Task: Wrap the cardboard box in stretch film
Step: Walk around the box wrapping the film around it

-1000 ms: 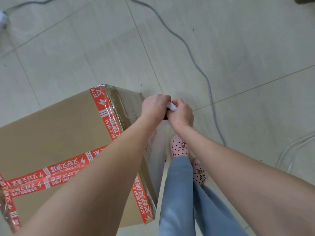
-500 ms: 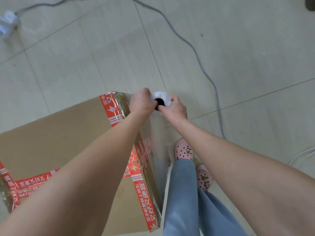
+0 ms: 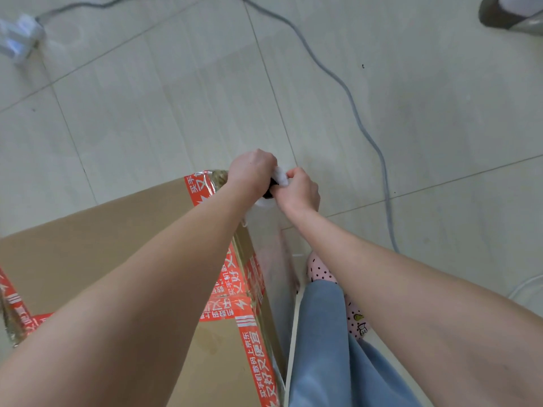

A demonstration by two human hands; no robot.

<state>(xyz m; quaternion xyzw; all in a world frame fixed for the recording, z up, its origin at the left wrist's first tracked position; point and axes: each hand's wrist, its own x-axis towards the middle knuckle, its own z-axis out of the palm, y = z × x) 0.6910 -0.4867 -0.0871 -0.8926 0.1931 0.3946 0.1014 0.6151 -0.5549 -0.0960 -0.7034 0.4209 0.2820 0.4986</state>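
A large cardboard box (image 3: 88, 248) sealed with red printed tape stands on the floor at lower left. Clear stretch film (image 3: 279, 277) covers its right side and shines at the far top corner. Just past that corner, my left hand (image 3: 251, 171) and my right hand (image 3: 299, 192) both grip a white stretch film roll (image 3: 279, 176). The roll is held upright, and only its top with the dark core hole shows between my fists. A film sheet runs down from the roll along the box's right face.
A grey cable (image 3: 352, 98) snakes across the tiled floor to the right. A white power strip (image 3: 17, 36) lies at top left. Another person's shoe (image 3: 511, 13) shows at top right. My legs and pink slippers (image 3: 320, 271) stand beside the box.
The view has shifted along the box. My hands and the roll have moved toward the box's far right corner, and my fists now cover more of the roll's top.
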